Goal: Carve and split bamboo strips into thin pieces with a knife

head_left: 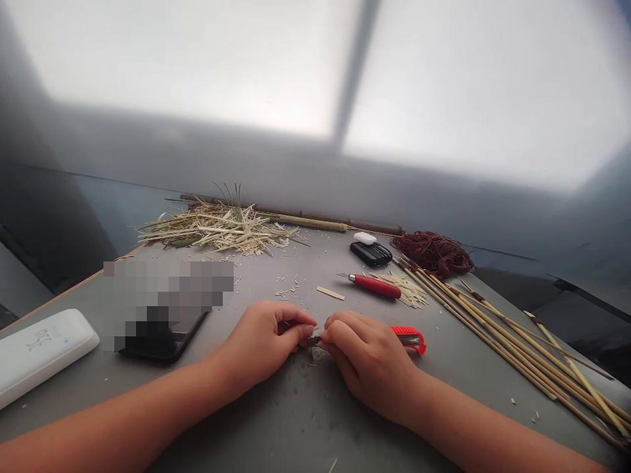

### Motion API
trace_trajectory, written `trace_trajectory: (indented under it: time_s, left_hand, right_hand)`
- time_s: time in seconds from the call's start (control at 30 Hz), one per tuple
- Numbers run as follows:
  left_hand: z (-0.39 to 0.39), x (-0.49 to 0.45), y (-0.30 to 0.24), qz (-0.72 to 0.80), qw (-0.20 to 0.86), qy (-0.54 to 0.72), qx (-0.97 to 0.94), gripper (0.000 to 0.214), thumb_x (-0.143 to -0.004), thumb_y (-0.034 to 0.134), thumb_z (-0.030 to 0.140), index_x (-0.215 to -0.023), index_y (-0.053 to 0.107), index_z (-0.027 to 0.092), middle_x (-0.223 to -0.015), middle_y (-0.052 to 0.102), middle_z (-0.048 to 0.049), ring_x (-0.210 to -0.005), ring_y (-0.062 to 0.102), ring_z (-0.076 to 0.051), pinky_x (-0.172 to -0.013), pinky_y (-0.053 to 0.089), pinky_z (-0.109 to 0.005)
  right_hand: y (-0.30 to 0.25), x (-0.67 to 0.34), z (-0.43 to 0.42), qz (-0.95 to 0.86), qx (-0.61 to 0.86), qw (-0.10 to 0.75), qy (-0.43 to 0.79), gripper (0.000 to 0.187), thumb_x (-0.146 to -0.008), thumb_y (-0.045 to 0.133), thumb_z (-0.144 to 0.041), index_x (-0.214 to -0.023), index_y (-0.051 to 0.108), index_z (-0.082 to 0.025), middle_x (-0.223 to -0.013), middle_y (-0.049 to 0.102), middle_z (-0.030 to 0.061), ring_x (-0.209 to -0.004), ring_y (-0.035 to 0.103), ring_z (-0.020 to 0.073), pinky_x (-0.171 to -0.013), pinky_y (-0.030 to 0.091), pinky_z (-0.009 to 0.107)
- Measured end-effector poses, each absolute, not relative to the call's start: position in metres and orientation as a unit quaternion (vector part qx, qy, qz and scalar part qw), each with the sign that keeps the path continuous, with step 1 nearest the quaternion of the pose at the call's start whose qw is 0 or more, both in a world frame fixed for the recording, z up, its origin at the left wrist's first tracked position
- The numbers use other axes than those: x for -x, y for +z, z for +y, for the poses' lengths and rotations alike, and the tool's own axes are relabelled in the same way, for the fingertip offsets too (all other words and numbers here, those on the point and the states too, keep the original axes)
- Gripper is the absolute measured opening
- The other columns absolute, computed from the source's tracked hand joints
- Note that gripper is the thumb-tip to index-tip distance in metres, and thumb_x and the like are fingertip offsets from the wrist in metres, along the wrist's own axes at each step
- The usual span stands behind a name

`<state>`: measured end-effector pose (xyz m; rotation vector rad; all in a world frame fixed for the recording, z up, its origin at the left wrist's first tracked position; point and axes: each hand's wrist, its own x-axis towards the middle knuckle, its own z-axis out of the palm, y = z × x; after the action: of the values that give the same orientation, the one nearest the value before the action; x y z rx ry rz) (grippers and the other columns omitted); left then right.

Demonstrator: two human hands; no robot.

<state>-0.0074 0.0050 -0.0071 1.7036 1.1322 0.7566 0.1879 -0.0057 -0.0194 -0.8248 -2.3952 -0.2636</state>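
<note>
At the front middle of the table, my right hand (367,351) is closed around a red utility knife (409,338). The knife's end sticks out past the knuckles, and its dark blade (313,341) shows between my hands. My left hand (269,338) pinches thumb against forefinger right at the blade; whatever is in that pinch is too small and hidden to name. Just beyond my fingers lies a short flat bamboo strip (330,293). Behind my right hand rests a red-handled carving knife (377,286), beside a small pile of thin bamboo slips (411,290).
Bamboo shavings (217,226) are heaped at the back left, near bamboo poles (310,222). Brown cord (434,253) and a black case (371,253) with a white item sit back right. Long thin canes (493,332) lie right. A phone (162,345) and white power bank (46,351) lie left.
</note>
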Motion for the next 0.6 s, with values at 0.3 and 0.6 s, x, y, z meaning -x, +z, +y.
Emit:
trace_trajectory:
  time_s: [0.3,0.6]
  left_hand:
    - [0.0048,0.0072,-0.0067,0.461,0.466,0.31,-0.689,0.028,-0.079,0.06,0.035,-0.09,0.075,0.015,-0.077,0.075,-0.0059,-0.073,0.067,-0.021,-0.07,0.053,-0.03]
    - [0.0054,0.0076,-0.0054,0.463,0.457,0.303,-0.696,0.028,-0.08,0.06,0.036,-0.092,0.074,0.016,-0.077,0.074,-0.0055,-0.073,0.068,-0.021,-0.07,0.054,-0.03]
  right_hand:
    - [-0.0156,-0.1878,-0.0092,-0.912,0.32,0.253,-0.035,0.021,-0.094,0.039,-0.014,-0.076,0.047,-0.021,-0.068,0.056,-0.0005,-0.055,0.044,0.0125,-0.053,0.029,0.023]
    - [-0.0195,-0.1864,-0.0054,-0.896,0.307,0.302,-0.112,0.024,-0.094,0.038,-0.01,-0.076,0.05,-0.02,-0.072,0.058,0.0023,-0.063,0.047,0.0149,-0.057,0.033,0.025]
